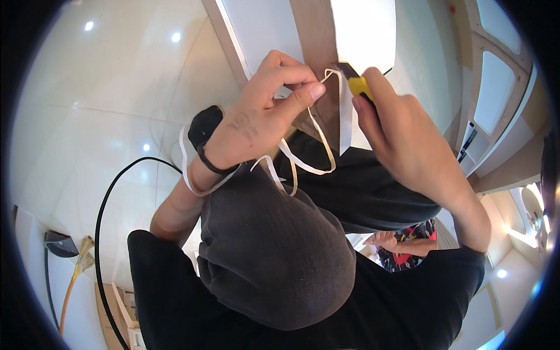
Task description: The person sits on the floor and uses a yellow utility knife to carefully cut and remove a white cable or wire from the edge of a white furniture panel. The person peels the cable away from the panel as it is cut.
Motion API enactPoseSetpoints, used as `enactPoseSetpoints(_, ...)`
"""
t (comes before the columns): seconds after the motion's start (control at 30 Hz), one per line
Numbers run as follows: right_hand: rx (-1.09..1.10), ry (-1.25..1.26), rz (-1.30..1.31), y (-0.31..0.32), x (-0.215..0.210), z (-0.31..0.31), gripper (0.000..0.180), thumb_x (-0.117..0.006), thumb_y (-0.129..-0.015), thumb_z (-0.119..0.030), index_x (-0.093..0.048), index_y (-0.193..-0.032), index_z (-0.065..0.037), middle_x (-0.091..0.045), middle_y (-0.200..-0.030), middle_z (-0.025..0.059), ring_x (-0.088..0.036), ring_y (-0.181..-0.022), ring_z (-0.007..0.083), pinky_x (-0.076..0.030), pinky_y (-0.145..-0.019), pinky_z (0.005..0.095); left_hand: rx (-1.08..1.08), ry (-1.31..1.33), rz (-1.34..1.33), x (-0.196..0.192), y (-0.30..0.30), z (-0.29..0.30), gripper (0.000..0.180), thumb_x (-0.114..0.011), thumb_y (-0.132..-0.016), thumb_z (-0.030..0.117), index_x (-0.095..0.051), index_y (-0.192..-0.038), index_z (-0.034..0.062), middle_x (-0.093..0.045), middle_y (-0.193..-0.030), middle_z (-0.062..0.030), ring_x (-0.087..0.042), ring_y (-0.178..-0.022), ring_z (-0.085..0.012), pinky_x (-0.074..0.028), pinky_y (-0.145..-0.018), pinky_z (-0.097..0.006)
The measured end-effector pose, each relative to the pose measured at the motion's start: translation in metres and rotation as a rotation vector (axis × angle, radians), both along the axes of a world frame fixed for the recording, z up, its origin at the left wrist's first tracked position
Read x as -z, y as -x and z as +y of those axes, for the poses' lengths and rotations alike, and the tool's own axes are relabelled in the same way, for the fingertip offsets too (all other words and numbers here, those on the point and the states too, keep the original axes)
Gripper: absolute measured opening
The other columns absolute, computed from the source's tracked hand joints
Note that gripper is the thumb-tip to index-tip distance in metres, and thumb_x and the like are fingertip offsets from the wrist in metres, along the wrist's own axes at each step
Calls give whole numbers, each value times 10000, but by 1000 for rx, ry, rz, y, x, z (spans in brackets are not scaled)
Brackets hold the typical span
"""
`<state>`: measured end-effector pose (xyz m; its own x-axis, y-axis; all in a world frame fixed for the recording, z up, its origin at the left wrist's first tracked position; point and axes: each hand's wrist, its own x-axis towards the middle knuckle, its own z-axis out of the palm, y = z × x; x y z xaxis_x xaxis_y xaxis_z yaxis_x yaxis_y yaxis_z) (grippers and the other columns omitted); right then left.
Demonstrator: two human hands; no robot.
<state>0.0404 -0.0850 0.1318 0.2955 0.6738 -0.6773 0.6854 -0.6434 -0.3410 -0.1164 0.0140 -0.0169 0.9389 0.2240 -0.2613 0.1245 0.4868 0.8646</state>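
1. While the left hand [256, 119] is pinching a thin pale trim strip [315, 149] between thumb and forefinger, the right hand [402, 134] is closing around a yellow utility knife [357, 86], gripping it firmly with its dark tip at the strip's upper end.
2. Both hands are working against a brown wooden panel edge [318, 35] that is running up and away from the person, flanked by white panel faces [262, 29].
3. Loose loops of the strip are curling down over the person's dark trousers [274, 256] and around the left wrist, beside a black wristband [205, 131].
4. Risk, as I judge it: the left fingertips are sitting very near the knife's tip, so a slip along the edge could be catching them; the trailing strip could also be snagging on the wrist and tearing unevenly.
5. The knife's long axis is lying roughly up-left to down-right, tip pointing up-left toward the panel edge; its blade itself is too small to make out.
6. A black cable [105, 233] is lying across the glossy white floor [105, 87] at the left.
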Motion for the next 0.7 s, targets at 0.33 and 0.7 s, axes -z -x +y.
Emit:
enactPoseSetpoints(0.33,-10,29,44,-2,-7,-4,151,-525,-1066,-139,-465,-1059,-1,-520,-623,189,-531,-550,367,-367,-551,453,60,37,20,-4,8,4,247,-613,-1046,232,-662,-1053,-9,-504,-1236,-83,-545,-962,-100,-438,-923,-265)
enactPoseSetpoints(0.7,-91,22,77,-7,1,1,148,-543,-1057,-135,-490,-1085,0,-541,-639,191,-537,-558,374,-379,-554,451,70,20,-98,7,18,4,209,-613,-1040,193,-664,-1098,-1,-508,-1246,-88,-552,-971,-111,-451,-882,-269)
